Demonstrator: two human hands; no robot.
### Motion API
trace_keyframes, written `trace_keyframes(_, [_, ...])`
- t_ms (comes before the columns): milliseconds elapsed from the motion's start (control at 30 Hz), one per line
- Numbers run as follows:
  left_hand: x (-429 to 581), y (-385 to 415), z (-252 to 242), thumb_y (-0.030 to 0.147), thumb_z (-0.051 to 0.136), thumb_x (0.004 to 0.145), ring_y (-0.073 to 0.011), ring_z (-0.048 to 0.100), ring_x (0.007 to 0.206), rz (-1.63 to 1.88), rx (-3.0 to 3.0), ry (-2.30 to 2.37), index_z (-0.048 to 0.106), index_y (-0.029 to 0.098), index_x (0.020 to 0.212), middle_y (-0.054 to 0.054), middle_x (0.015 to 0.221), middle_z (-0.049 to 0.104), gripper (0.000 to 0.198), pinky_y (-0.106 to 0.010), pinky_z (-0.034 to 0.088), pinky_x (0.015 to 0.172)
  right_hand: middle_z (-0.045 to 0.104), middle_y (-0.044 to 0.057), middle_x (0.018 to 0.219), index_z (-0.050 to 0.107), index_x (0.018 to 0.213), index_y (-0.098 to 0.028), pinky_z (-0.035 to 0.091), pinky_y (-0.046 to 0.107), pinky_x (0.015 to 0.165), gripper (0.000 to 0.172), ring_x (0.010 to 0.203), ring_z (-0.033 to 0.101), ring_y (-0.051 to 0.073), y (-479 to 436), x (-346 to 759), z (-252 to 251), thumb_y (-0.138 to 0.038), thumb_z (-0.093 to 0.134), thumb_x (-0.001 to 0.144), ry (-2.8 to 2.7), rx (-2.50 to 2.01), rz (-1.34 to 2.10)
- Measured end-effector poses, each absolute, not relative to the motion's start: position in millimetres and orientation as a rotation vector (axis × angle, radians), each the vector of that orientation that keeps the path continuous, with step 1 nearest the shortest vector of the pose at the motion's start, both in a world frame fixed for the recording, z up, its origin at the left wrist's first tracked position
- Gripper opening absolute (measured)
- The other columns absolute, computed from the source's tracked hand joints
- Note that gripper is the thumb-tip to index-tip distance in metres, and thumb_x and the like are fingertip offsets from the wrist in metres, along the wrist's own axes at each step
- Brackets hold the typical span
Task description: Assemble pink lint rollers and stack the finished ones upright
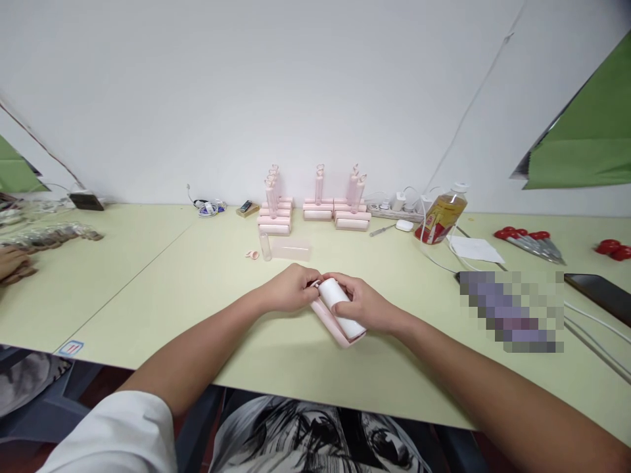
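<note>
Near the table's front edge, a white roller [336, 299] lies at a slant in a long pink holder [329, 322]. My left hand [294, 288] is closed on the far end of the pink holder, its fingertips pinched together there. My right hand [363, 305] wraps round the white roller, thumb on top and fingers at its far side. Beyond my hands stands a clear tube [265, 247], beside a translucent pink box [292, 249] and a small pink ring-shaped part [253, 255].
Several pink roller units [275, 226] with upright handles stand by the wall. At right are a drink bottle [442, 213], cables, a phone [601, 295] and red-capped items [530, 242]. Another person's hand [14, 263] is at far left.
</note>
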State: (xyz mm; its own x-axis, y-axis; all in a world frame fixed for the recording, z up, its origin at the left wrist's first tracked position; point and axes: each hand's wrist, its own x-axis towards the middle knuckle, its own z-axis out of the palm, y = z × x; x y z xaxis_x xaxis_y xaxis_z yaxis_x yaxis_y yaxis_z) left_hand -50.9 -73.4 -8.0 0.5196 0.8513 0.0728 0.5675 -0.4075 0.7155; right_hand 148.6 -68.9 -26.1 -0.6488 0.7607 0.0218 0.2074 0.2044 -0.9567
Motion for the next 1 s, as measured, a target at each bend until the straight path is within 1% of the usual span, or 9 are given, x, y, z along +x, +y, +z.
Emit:
trace_keyframes(100, [-51.2, -72.5, -7.9, 0.014, 0.046, 0.069, -0.0109, 0.047, 0.058, 0.559, 2.058, 1.154, 0.058, 0.016, 0.071, 0.003, 0.063, 0.054, 0.012, -0.022, 0.032, 0.051, 0.061, -0.002, 0.088, 0.058, 0.125, -0.018, 0.039, 0.023, 0.062, 0.060, 0.073, 0.052, 0.013, -68.1, 148.8, -28.1, -0.009, 0.055, 0.066, -2.039, -0.877, 1.438])
trace_keyframes(200, [-54.5, -72.2, -7.2, 0.016, 0.049, 0.068, -0.0107, 0.049, 0.057, 0.555, 1.973, 1.134, 0.062, 0.015, 0.079, 0.003, 0.066, 0.055, 0.017, -0.022, 0.034, 0.050, 0.064, 0.004, 0.114, 0.049, 0.138, -0.018, 0.046, 0.027, 0.075, 0.071, 0.091, 0.059, 0.019, -68.2, 151.1, -30.6, -0.012, 0.058, 0.067, -2.056, -0.868, 1.416])
trace_keyframes(300, [-58.8, -72.9, -4.8, 0.016, 0.051, 0.070, -0.0105, 0.050, 0.059, 0.548, 1.924, 1.031, 0.064, 0.015, 0.093, 0.002, 0.071, 0.056, 0.026, -0.021, 0.036, 0.052, 0.049, 0.009, 0.143, 0.037, 0.147, -0.017, 0.043, 0.035, 0.096, 0.084, 0.118, 0.053, 0.027, -68.6, 155.3, -32.8, -0.016, 0.062, 0.067, -2.064, -0.889, 1.359])
trace_keyframes(367, [-60.3, -73.6, -3.7, 0.017, 0.053, 0.073, -0.0105, 0.050, 0.063, 0.557, 1.917, 0.925, 0.064, 0.016, 0.102, 0.002, 0.076, 0.057, 0.030, -0.022, 0.038, 0.055, 0.044, 0.009, 0.148, 0.033, 0.150, -0.018, 0.041, 0.037, 0.101, 0.086, 0.124, 0.050, 0.028, -68.2, 158.2, -34.4, -0.017, 0.061, 0.068, -2.078, -0.890, 1.314])
trace_keyframes(467, [-58.3, -75.9, -5.1, 0.028, 0.058, 0.080, -0.0126, 0.053, 0.071, 0.596, 1.931, 0.831, 0.059, 0.017, 0.114, -0.001, 0.087, 0.059, 0.036, -0.024, 0.042, 0.062, 0.046, 0.009, 0.146, 0.028, 0.152, -0.018, 0.045, 0.038, 0.095, 0.087, 0.116, 0.055, 0.028, -66.4, 161.5, -38.4, -0.017, 0.056, 0.070, -2.082, -0.883, 1.273])
trace_keyframes(600, [-49.0, -80.9, -12.5, 0.048, 0.071, 0.073, -0.0196, 0.056, 0.089, 0.732, 2.125, 0.883, 0.052, 0.019, 0.121, -0.006, 0.106, 0.059, 0.059, -0.031, 0.046, 0.076, 0.047, 0.010, 0.145, 0.021, 0.154, -0.018, 0.048, 0.037, 0.089, 0.089, 0.104, 0.059, 0.025, -64.8, 163.4, -43.3, -0.016, 0.054, 0.071, -2.090, -0.848, 1.254])
trace_keyframes(700, [-42.9, -82.6, -19.0, 0.056, 0.068, 0.074, -0.0190, 0.054, 0.085, 0.793, 2.250, 0.982, 0.054, 0.019, 0.109, -0.005, 0.098, 0.057, 0.053, -0.032, 0.045, 0.074, 0.048, 0.009, 0.142, 0.021, 0.154, -0.019, 0.046, 0.035, 0.090, 0.086, 0.107, 0.057, 0.025, -66.2, 162.8, -41.3, -0.019, 0.055, 0.075, -2.116, -0.740, 1.262])
trace_keyframes(800, [-40.9, -81.6, -23.5, 0.059, 0.064, 0.076, -0.0176, 0.052, 0.080, 0.845, 2.296, 1.044, 0.056, 0.018, 0.098, -0.003, 0.091, 0.054, 0.047, -0.031, 0.043, 0.072, 0.057, 0.007, 0.128, 0.027, 0.151, -0.021, 0.046, 0.033, 0.086, 0.078, 0.100, 0.057, 0.023, -68.5, 161.0, -35.1, -0.018, 0.054, 0.078, -2.145, -0.638, 1.309])
trace_keyframes(1000, [-40.6, -80.9, -26.0, 0.061, 0.063, 0.076, -0.0160, 0.050, 0.076, 0.859, 2.230, 1.087, 0.056, 0.019, 0.095, -0.002, 0.089, 0.054, 0.046, -0.029, 0.042, 0.069, 0.061, 0.004, 0.111, 0.038, 0.143, -0.022, 0.046, 0.031, 0.081, 0.069, 0.090, 0.056, 0.021, -72.6, 157.9, -25.9, -0.013, 0.051, 0.076, -2.138, -0.611, 1.355])
